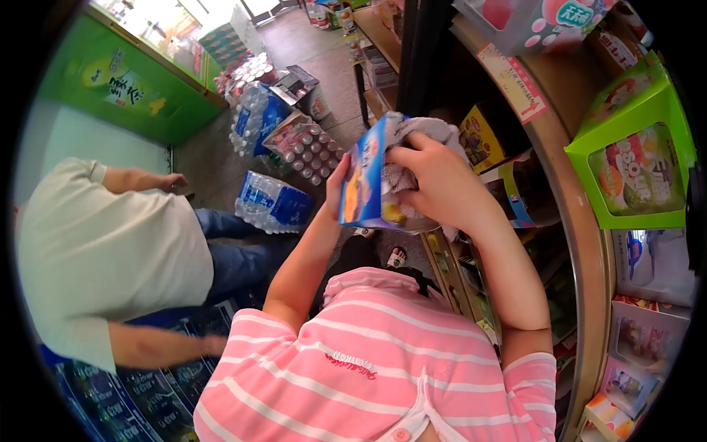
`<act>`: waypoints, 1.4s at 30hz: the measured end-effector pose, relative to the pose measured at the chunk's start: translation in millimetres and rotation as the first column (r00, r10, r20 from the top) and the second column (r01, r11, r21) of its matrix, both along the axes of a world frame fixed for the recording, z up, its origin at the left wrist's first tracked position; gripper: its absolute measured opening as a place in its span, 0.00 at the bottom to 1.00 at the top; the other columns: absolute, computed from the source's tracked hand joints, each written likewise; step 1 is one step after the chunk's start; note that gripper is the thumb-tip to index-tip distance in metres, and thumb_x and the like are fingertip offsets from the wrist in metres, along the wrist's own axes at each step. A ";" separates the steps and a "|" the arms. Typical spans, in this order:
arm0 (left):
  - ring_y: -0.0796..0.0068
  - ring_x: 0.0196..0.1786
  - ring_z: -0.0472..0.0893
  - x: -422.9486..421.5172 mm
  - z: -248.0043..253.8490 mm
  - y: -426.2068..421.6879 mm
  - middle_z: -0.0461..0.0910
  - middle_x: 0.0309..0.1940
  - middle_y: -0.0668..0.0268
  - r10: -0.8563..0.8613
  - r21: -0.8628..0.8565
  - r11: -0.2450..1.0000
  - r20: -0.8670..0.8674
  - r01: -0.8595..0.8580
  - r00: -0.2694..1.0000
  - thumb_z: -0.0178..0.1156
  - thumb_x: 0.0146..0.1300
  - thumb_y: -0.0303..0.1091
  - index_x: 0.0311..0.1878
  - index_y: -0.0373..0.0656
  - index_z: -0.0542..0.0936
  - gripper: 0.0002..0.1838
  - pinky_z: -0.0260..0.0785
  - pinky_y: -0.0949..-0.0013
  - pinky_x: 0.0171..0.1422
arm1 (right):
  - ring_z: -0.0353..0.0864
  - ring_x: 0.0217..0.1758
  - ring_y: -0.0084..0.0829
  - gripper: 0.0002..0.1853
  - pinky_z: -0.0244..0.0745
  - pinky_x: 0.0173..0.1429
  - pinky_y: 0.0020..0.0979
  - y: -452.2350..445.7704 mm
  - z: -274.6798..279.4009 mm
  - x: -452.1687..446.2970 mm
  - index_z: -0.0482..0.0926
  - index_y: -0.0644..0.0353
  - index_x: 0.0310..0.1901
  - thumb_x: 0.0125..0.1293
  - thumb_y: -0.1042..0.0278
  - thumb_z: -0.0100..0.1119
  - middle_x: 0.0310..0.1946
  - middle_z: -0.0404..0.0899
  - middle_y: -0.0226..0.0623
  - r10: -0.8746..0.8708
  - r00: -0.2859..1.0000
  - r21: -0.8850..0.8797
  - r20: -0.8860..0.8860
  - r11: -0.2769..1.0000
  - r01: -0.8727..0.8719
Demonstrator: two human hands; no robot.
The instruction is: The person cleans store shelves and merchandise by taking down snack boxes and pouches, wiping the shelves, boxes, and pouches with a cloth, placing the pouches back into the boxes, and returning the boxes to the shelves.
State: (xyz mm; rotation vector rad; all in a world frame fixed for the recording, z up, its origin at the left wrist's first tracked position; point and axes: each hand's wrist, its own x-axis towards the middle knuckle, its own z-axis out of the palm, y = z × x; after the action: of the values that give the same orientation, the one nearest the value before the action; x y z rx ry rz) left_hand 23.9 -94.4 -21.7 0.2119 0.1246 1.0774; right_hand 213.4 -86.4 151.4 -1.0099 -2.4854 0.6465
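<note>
The blue box [361,180] is held up in front of the person, off the shelf [563,144]. The left hand [336,184] has it grasped by one side; the right hand [434,173] clutches a grey cloth [442,131] against it. A hard push through the cloth could tip the box free (how firm that one-sided grip is, I cannot tell). A wide right elbow might knock the green box [633,173].

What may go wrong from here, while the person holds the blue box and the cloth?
The blue box might slip from the left grip if the right grip pushes the grey cloth hard against it.

A bottle pack on the floor, close to the other person, might make someone trip.
</note>
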 end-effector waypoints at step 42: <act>0.54 0.63 0.65 -46.5 12.5 130.7 0.64 0.62 0.52 -0.494 0.127 0.852 -0.126 0.508 0.860 0.38 0.66 0.55 0.65 0.39 0.59 0.33 0.58 0.51 0.66 | 0.77 0.39 0.44 0.12 0.73 0.42 0.40 14.8 44.2 -90.3 0.78 0.56 0.40 0.51 0.73 0.53 0.36 0.76 0.43 -0.629 0.733 0.059 0.257 0.768 0.638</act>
State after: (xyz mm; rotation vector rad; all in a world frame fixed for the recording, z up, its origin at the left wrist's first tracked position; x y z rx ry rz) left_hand -22.5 36.3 -9.2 0.4112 0.0577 0.5509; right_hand 123.1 -71.6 195.5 -1.9413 -2.0949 0.3393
